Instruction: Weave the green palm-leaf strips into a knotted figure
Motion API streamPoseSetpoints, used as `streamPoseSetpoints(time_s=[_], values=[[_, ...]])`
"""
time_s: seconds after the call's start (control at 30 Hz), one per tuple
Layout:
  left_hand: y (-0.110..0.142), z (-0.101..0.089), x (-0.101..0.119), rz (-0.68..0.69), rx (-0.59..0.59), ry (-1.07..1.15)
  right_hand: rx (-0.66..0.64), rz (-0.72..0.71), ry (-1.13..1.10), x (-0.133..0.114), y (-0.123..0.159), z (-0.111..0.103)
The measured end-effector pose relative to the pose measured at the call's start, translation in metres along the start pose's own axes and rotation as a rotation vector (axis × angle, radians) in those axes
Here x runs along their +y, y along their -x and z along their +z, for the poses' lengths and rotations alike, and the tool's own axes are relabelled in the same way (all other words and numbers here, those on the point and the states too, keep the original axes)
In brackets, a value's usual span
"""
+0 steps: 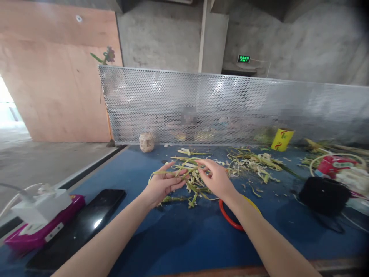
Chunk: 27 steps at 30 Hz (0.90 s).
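Observation:
Over the middle of the blue tabletop my left hand (165, 185) is turned partly palm up, its fingers long and loosely together. A thin yellow-green plant strip (157, 173) lies across it, held between thumb and fingers. The strip runs toward my right hand (216, 180), whose thumb and forefinger are pinched on its other end. Beneath and between both hands lies a loose pile of peeled plant strips and flower bits (197, 184). My right forearm crosses above a red and yellow ring (227, 217) and hides part of it.
A phone (83, 225) and a purple power strip (49, 227) with white chargers lie left. More plant scraps (256, 163), a yellow roll (282, 139) and a black object (324, 196) are right. Behind stand a pale lump (147, 142) and a perforated metal screen (173, 92).

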<state>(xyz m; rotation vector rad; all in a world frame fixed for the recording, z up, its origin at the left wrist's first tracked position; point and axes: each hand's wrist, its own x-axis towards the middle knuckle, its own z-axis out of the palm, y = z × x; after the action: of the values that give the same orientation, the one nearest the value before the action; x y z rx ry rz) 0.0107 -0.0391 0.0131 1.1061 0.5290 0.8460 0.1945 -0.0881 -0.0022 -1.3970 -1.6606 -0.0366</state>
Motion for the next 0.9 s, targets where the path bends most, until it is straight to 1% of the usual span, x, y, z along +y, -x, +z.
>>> streamPoseSetpoints(time_s=[0.03, 0.1, 0.17, 0.23, 0.3, 0.4, 0.5, 0.7, 0.9], values=[[0.0, 0.0, 0.0, 0.007, 0.002, 0.009, -0.004, -0.021, 0.004, 0.0, 0.0, 0.0], [-0.001, 0.0, 0.001, 0.014, 0.003, 0.033, -0.074, -0.101, 0.044, 0.0, 0.001, -0.002], [-0.001, 0.0, 0.002, 0.017, -0.001, 0.062, -0.17, -0.224, 0.135, -0.003, 0.002, -0.004], [-0.001, 0.0, 0.003, 0.014, 0.004, 0.073, -0.216, -0.356, 0.232, -0.007, 0.003, -0.006], [0.001, 0.001, 0.004, 0.009, 0.02, 0.054, -0.199, -0.474, 0.271, -0.01, 0.005, -0.007], [0.003, 0.004, 0.004, -0.006, 0.033, 0.002, -0.141, -0.605, 0.252, -0.011, 0.006, -0.007], [0.004, 0.004, 0.003, -0.038, 0.05, -0.011, -0.111, -0.657, 0.26, -0.013, 0.006, -0.007], [0.0, -0.002, -0.002, -0.048, 0.062, 0.012, -0.25, -0.736, 0.293, -0.018, 0.006, -0.005], [-0.001, -0.002, 0.001, -0.091, 0.086, 0.021, -0.353, -0.731, 0.438, -0.02, 0.007, -0.004]])
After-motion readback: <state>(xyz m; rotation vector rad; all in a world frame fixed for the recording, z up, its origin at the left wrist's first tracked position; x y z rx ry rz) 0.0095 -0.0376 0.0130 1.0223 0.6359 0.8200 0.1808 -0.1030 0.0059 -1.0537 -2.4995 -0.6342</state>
